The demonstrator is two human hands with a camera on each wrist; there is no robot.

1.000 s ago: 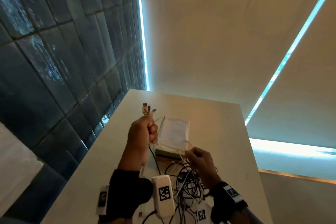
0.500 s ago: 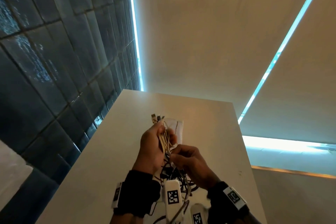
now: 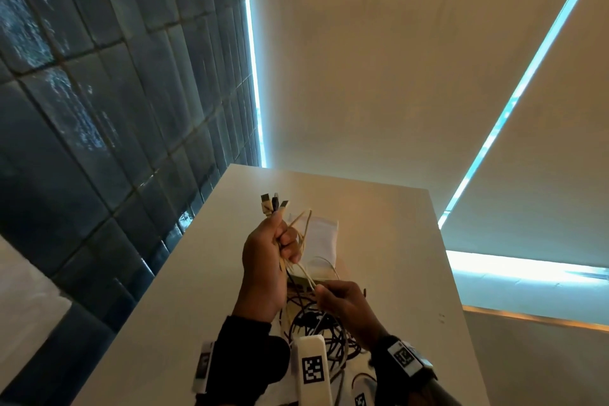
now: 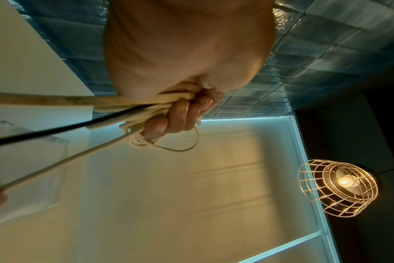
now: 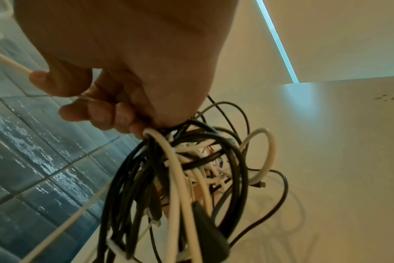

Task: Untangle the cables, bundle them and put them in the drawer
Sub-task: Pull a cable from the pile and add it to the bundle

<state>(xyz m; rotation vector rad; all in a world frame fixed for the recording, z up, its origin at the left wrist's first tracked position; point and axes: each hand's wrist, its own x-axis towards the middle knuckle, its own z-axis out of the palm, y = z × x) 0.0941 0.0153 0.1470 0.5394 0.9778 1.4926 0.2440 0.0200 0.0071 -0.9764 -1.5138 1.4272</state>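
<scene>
Since half a second ago the two hands have drawn apart, and a pale strand now runs taut between them. From the head view, the left hand [image 3: 267, 260] holds a gathered sheaf of cream cables [image 3: 298, 234] upright, three plugs [image 3: 273, 203] sticking out above the fist, while the right hand [image 3: 342, 303] sits lower and pinches one strand; under it a dark tangle of cables [image 3: 316, 330] lies on the white surface [image 3: 395, 241], with a white pouch [image 3: 321, 242] just beyond the hands. No drawer is in view. The left wrist view shows the fingers [image 4: 180, 113] curled tight round several cream loops and one black cable [image 4: 56, 130], a small loop hanging free past the fist. The right wrist view shows thumb and forefinger [image 5: 63, 80] closed on a thin cream strand, the other fingers curled, and a clump of black and white cables [image 5: 180, 169] hanging just under the palm; whether they grip it I cannot tell. I judge the untangling is still under way: next, the pinched strand wants a slow pull clear of the knot, then folding into the left-hand sheaf.
</scene>
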